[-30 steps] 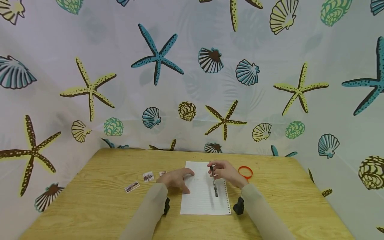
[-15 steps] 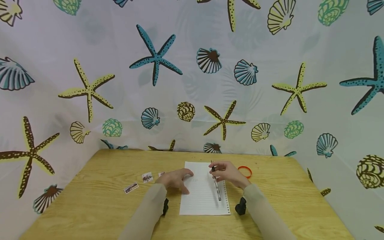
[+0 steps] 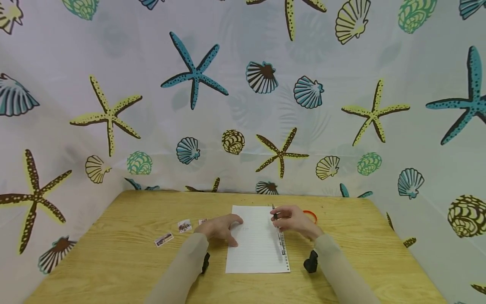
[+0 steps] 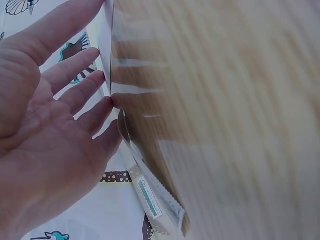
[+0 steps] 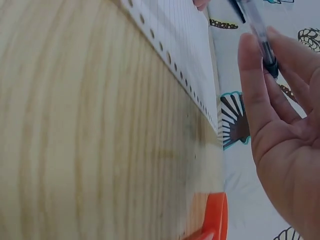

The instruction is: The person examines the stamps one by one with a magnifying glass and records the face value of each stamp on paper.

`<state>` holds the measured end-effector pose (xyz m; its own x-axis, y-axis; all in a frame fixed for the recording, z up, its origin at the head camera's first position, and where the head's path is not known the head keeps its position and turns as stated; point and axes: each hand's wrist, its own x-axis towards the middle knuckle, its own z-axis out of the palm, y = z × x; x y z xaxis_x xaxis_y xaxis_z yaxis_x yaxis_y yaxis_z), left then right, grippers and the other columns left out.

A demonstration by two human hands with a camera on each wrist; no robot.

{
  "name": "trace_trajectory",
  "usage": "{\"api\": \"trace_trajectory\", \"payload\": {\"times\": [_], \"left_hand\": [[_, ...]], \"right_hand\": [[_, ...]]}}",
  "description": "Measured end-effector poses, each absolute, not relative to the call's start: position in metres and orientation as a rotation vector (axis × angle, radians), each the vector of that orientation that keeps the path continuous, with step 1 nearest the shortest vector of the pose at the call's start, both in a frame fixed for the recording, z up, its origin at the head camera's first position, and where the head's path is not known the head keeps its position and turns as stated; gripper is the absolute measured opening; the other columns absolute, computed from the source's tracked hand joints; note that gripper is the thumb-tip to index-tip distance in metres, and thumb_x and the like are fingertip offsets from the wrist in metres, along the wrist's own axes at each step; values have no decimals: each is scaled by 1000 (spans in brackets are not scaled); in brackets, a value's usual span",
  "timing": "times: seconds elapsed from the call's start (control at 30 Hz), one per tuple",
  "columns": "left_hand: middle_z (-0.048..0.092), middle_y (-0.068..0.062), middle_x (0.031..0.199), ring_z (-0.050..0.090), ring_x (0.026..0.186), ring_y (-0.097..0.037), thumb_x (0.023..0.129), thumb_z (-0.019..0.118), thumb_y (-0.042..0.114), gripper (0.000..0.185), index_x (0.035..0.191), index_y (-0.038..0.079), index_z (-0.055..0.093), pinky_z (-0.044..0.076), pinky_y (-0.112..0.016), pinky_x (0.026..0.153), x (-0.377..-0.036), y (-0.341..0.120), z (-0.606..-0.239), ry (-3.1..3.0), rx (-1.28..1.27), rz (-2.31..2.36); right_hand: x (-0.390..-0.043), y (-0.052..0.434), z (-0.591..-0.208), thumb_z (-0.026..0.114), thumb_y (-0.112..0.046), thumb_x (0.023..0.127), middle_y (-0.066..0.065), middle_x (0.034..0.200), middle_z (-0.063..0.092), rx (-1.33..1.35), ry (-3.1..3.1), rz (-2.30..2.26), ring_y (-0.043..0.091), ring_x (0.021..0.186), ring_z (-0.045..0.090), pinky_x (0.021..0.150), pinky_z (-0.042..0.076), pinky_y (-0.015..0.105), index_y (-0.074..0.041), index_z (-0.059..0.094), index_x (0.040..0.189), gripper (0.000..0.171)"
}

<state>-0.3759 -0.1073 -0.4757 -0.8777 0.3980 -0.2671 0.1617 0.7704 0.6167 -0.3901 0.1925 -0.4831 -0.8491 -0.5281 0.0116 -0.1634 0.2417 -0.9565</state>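
Rightward over the paper [image 3: 257,240] went the pen [image 3: 279,232], right hand [image 3: 296,221] fingers pinching it.

wooden table [image 3: 114,270] carries a lined sheet [image 3: 254,249], an orange band [image 3: 312,216] and three small cards [image 3: 164,239].

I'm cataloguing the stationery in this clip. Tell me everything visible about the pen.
The pen is a slim stick pen with a clear barrel and dark ink core, looking like plastic. The right hand pinches it near its far end between thumb and fingers. It slants over the right, perforated edge of the lined paper sheet; its near end lies low by the punched holes. Whether it touches the sheet cannot be told.
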Motion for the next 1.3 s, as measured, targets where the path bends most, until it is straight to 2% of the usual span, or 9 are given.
{"api": "trace_trajectory", "payload": {"times": [0.17, 0.4, 0.73, 1.0, 1.3], "left_hand": [[34, -9, 158, 30, 146, -35, 74, 87, 16, 73, 139, 22, 53, 29, -56, 115, -375, -108, -474, 2583, 419, 851], [35, -10, 157, 31, 145, -35, 72, 88, 16, 74, 138, 22, 54, 30, -56, 114, -374, -108, -477, 2576, 400, 876], [35, -8, 158, 29, 146, -34, 73, 88, 18, 73, 138, 24, 55, 28, -56, 115, -376, -109, -478, 2587, 411, 861], [35, -7, 158, 29, 146, -33, 73, 87, 19, 74, 139, 24, 54, 27, -57, 115, -375, -109, -475, 2594, 416, 822], [35, -7, 157, 29, 146, -33, 73, 87, 19, 75, 139, 24, 53, 27, -58, 115, -374, -109, -475, 2587, 417, 821]], "right_hand": [[-388, 203, -482, 69, -10, 90, 28, 133, 56, -638, 2250, -1570, 20, 102, 65, 81, 59, 37, 1, 50, 140, 54], [-387, 215, -486, 66, -7, 92, 27, 141, 50, -644, 2303, -1510, 26, 108, 65, 82, 58, 37, 2, 47, 142, 54], [-385, 220, -487, 74, -7, 86, 20, 136, 55, -496, 2392, -1438, 24, 109, 61, 81, 58, 32, -4, 54, 139, 56], [-384, 226, -491, 72, -4, 87, 25, 133, 54, -443, 2386, -1479, 19, 88, 65, 75, 59, 33, 2, 53, 136, 53], [-388, 223, -495, 72, -6, 88, 21, 131, 58, -373, 2506, -1423, 13, 74, 65, 68, 58, 29, -1, 57, 134, 48]]}}
